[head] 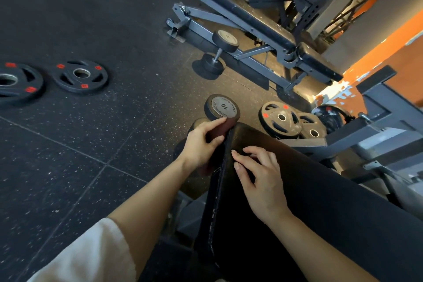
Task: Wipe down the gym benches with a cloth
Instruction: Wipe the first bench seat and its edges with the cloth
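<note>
A black padded bench (309,190) runs from the lower right up to the middle of the view. My left hand (201,142) grips a dark reddish-brown cloth (223,129) and holds it against the bench's left side edge, near its far end. My right hand (258,178) rests on top of the pad, fingers spread and lightly bent, holding nothing. A second adjustable bench (256,20) with a worn black pad stands further back on a grey frame.
A 10 dumbbell (221,107) stands on end just beyond the cloth. Another dumbbell (217,52) leans by the far bench. Weight plates lie on the rubber floor at left (80,76) and lean at right (280,119). A grey machine frame (377,126) stands at right.
</note>
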`<state>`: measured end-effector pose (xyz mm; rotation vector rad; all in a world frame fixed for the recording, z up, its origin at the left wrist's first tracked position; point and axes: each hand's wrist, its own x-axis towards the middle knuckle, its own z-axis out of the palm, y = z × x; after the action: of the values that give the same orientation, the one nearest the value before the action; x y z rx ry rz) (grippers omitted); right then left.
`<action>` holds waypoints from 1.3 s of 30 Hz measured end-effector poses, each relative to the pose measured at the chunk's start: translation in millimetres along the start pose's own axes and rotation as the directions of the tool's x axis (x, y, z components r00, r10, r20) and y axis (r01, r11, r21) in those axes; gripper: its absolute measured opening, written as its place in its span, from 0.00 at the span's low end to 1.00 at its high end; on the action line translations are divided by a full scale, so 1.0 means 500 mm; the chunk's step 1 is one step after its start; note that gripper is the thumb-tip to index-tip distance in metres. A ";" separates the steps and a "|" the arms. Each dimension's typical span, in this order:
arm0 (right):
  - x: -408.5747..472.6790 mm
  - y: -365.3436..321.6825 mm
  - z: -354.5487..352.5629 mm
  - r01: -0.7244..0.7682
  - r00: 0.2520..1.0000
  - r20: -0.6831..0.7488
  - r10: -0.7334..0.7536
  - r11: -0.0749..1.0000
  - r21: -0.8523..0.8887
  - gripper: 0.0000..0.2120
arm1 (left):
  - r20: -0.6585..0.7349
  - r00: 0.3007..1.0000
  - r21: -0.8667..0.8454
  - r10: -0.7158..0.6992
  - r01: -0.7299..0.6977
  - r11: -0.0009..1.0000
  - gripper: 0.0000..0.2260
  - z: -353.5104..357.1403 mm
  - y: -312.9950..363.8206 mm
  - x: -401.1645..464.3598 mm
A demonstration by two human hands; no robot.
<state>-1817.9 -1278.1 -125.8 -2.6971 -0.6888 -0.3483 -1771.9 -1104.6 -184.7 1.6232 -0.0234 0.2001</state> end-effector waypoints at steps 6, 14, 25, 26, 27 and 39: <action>0.000 0.002 0.006 0.002 1.000 -0.014 -0.002 1.000 -0.013 0.16 | -0.021 0.996 0.013 0.081 -0.081 0.997 0.18 -0.002 -0.014 -0.035; 0.001 0.007 0.005 -0.002 1.000 -0.005 0.002 1.000 0.013 0.15 | -0.061 0.998 0.067 -0.006 0.010 0.998 0.15 0.006 0.004 0.004; 0.002 -0.003 -0.008 -0.041 0.999 0.027 0.042 0.999 -0.021 0.13 | -0.075 0.984 0.026 -0.162 0.165 0.986 0.12 0.001 0.058 -0.073; 0.001 -0.011 -0.012 -0.063 0.997 0.046 0.065 0.997 -0.045 0.14 | -0.051 0.983 0.043 -0.175 0.177 0.983 0.12 -0.008 0.061 -0.098; -0.003 -0.020 -0.015 -0.093 0.993 0.070 0.098 0.994 -0.066 0.15 | -0.028 0.984 0.063 -0.176 0.177 0.982 0.11 -0.017 0.064 -0.123; -0.197 -0.061 -0.085 -0.031 0.997 0.075 0.025 0.996 0.080 0.16 | -0.152 0.964 0.177 -0.218 0.244 0.954 0.11 -0.005 0.124 -0.291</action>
<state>-1923.5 -1310.2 -110.1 -2.6505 -0.6709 -0.2100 -1923.8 -1121.5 -144.2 1.7884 0.2951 0.1301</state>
